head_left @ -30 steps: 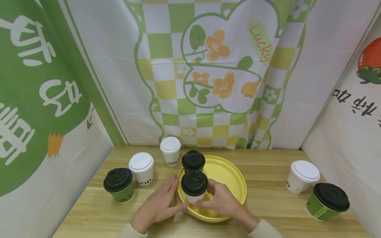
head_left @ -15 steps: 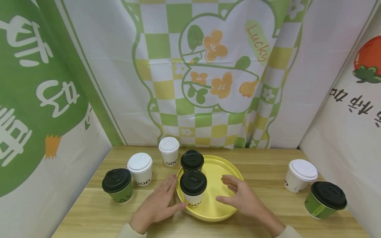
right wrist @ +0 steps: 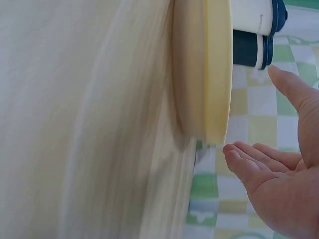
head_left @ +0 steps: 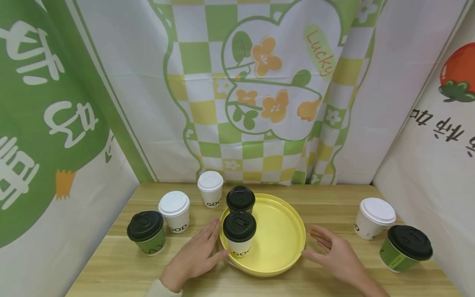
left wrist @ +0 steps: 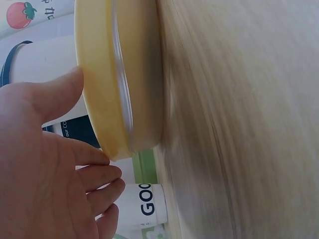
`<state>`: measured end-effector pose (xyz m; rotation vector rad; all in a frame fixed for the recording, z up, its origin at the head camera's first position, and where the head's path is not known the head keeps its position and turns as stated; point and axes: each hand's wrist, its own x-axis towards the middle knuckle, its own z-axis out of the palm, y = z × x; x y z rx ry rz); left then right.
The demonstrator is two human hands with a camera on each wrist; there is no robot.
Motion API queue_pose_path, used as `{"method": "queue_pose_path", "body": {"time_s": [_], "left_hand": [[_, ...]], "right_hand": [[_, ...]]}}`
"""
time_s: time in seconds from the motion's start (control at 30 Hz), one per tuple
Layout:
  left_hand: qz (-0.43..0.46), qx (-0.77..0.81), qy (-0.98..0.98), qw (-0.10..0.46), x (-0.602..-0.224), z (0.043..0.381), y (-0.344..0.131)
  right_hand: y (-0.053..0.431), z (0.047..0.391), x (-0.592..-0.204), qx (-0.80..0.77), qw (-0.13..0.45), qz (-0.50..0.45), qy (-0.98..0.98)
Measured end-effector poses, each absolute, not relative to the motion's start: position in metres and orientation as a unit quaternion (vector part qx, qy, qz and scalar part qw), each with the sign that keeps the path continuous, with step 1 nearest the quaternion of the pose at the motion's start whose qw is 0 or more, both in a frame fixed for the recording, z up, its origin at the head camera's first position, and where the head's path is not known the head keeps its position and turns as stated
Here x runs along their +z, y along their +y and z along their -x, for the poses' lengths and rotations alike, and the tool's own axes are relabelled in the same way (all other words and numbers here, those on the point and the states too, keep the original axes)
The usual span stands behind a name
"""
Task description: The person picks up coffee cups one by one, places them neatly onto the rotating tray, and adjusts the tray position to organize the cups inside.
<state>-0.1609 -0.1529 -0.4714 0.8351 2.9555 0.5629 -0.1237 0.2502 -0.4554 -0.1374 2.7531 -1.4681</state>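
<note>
A round yellow tray (head_left: 278, 237) with a raised rim stands on the table. On its left part are a white paper cup (head_left: 239, 246) with a black lid and, right behind it, a dark paper cup (head_left: 240, 199), also black-lidded. My left hand (head_left: 194, 252) lies along the tray's left edge. In the left wrist view its thumb and fingertips are at the yellow rim (left wrist: 97, 74), fingers nearly straight. At the tray's right edge, my right hand (head_left: 335, 255) has its thumb and fingers spread apart, holding nothing; its thumb tip overlaps the rim in the head view.
Left of the tray stand a green cup (head_left: 147, 233) with a black lid and two white-lidded cups (head_left: 174, 210) (head_left: 210, 187). At the right are another white-lidded cup (head_left: 375, 218) and a black-lidded green cup (head_left: 405, 248). A patterned curtain (head_left: 256, 156) hangs behind the wooden table (head_left: 323, 206).
My right hand let go of the white cup with the black lid, leaving it on the tray, and moved right to the tray's right edge. The left hand stayed at the left edge.
</note>
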Motion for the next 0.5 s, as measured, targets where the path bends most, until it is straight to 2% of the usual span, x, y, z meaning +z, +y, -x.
{"method": "queue_pose_path", "body": {"time_s": [0.2,0.5], "left_hand": [[-0.272,0.179,0.946,0.006,-0.472,0.160,-0.153],[-0.252,0.193,0.948,0.015,-0.475,0.159,-0.148]], "right_hand": [[0.286,0.107,-0.456,-0.454,0.021,-0.014,0.890],[0.336,0.087,-0.465,-0.519,0.103,-0.144,0.836]]}}
